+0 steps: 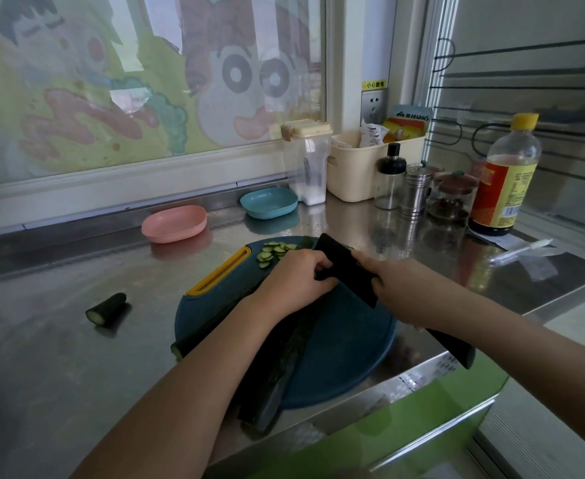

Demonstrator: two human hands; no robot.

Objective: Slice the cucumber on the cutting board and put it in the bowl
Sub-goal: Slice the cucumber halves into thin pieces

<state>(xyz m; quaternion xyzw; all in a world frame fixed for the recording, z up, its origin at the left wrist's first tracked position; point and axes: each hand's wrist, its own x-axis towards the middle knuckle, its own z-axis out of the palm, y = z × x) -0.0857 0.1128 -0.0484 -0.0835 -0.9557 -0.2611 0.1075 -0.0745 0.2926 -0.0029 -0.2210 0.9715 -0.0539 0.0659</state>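
at frame centre the left hand [294, 281] curls its fingers over a long cucumber [277, 368] on the round blue cutting board [349, 344]. just right of it, the right hand [405, 292] grips a black knife [344, 267]. cucumber slices [274, 252] lie at the board's top edge, and a pink bowl [173, 224] sits to the upper left.

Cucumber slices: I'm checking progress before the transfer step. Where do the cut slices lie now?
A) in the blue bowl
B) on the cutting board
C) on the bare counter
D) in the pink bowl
B: the slices lie in a small pile at the far edge of the board, beyond the left hand.
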